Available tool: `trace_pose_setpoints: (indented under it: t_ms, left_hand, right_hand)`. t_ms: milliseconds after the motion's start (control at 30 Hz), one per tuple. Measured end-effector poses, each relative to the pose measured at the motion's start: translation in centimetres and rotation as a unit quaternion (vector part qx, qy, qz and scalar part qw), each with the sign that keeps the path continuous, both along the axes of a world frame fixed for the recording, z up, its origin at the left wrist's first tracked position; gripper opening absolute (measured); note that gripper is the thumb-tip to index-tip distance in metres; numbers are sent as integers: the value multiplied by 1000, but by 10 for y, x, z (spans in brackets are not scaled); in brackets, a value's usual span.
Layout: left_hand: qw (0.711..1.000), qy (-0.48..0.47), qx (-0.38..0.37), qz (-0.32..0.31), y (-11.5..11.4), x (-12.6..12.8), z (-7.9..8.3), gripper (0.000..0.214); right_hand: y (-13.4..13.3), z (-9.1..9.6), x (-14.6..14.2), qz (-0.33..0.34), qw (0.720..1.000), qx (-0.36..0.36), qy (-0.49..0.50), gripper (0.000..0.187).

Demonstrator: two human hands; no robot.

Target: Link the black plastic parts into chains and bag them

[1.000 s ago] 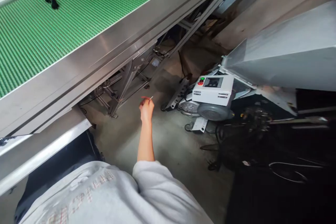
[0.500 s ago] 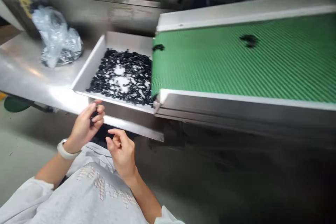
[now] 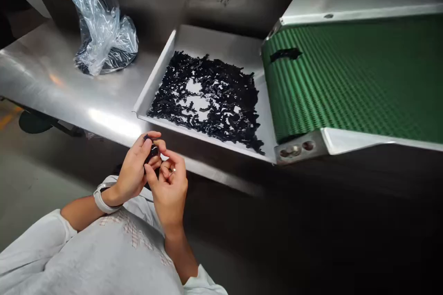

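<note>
My left hand and my right hand meet just below the front edge of a steel tray, fingers pinched together on a small black plastic part. A white band sits on my left wrist. The tray holds a heap of several small black plastic parts. To its right runs a green conveyor belt with one black part lying near its end.
A clear plastic bag with dark contents stands on the steel table at the left. Metal machine panels rise behind. The conveyor's end bracket juts out right of my hands. Grey floor lies below at the left.
The view swung from the floor under the conveyor to the tray. My right hand came back from reaching down and joined my left hand on the small black part.
</note>
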State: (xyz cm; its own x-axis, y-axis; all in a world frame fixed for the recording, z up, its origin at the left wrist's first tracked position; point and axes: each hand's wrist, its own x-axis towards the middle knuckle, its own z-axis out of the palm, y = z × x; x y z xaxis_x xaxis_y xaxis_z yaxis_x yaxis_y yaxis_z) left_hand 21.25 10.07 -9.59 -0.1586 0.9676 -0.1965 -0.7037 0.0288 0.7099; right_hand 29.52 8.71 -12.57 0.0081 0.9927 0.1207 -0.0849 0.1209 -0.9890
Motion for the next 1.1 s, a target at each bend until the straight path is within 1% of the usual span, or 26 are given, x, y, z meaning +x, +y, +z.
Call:
trace_pose_setpoints:
  t_ms: [67, 133, 200, 267, 367, 467, 567, 633, 667, 733, 833, 1000, 1100]
  left_hand:
    - [1000, -11, -5, -11, 7, -14, -3, 29]
    - [999, -32, -9, -19, 13, -27, -6, 17]
    - [998, -64, -12, -21, 18, -36, -8, 4]
    - [995, -97, -24, -12, 19, -42, -11, 12]
    - [991, -127, -51, 5, 15, -43, -16, 21]
    - [989, -123, -76, 3, 12, -41, -22, 21]
    - [988, -120, -93, 14, 13, -42, -27, 24]
    - [985, -144, -91, 16, 15, -46, -30, 27]
    - [983, -160, -88, 6, 15, -49, -31, 29]
    - [978, -188, -88, -33, 17, -55, -32, 36]
    - [967, -211, -111, -85, 18, -61, -30, 45]
    - [947, -243, -180, -109, 20, -59, -24, 57]
    - [950, -228, -174, -126, 21, -58, -24, 58]
  right_hand:
    - [-3, -8, -19, -29, 999, -2, 27, 34]
    - [-5, -16, -36, -54, 998, 0, 36, 34]
    - [-5, -20, -47, -59, 998, 21, 1, 28]
    - [-3, -22, -51, -49, 994, 59, -75, 19]
    - [1, -20, -47, -52, 973, 120, -193, 10]
    - [3, -20, -42, -57, 951, 179, -246, 9]
    - [5, -24, -38, -61, 946, 205, -243, 8]
    - [5, -27, -37, -69, 948, 209, -230, 9]
    - [5, -28, -36, -73, 949, 211, -224, 10]
    - [6, -29, -35, -77, 949, 215, -216, 10]
    - [8, -28, -31, -83, 946, 226, -216, 13]
    - [9, -26, -24, -75, 941, 239, -229, 10]
    - [8, -27, -20, -77, 937, 245, -237, 10]
